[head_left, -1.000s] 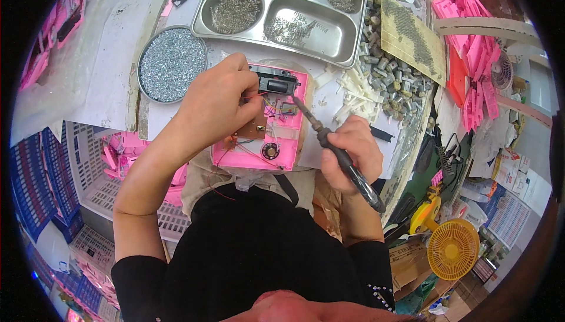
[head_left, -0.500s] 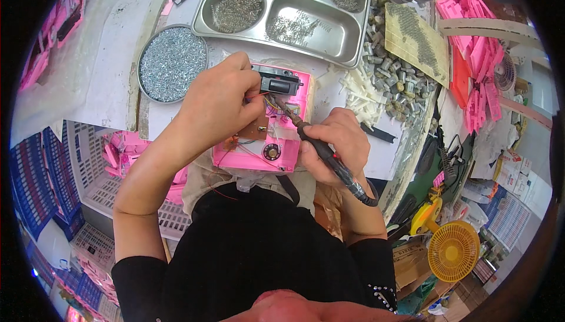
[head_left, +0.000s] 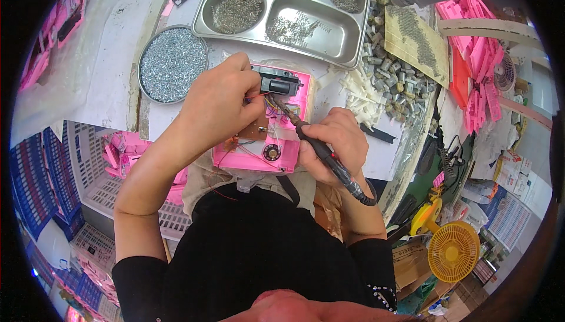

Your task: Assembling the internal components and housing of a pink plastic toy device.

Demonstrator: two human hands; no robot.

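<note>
Pink housing (head_left: 247, 160) lies at the wearer's twelve o'clock. Left hand (head_left: 219, 101) arches over its ten o'clock edge, wrist bent, fingers curled close beside a red wire (head_left: 256, 95); what they grip, if anything, is hidden. Right hand (head_left: 338, 142) holds a soldering iron (head_left: 318, 145), aimed between ten and eleven o'clock; tip contact is indistinct.

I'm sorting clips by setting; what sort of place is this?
Probably an assembly workshop: the right hand holds what looks like a soldering iron at an opened pink casing, near loose metal parts.
</note>
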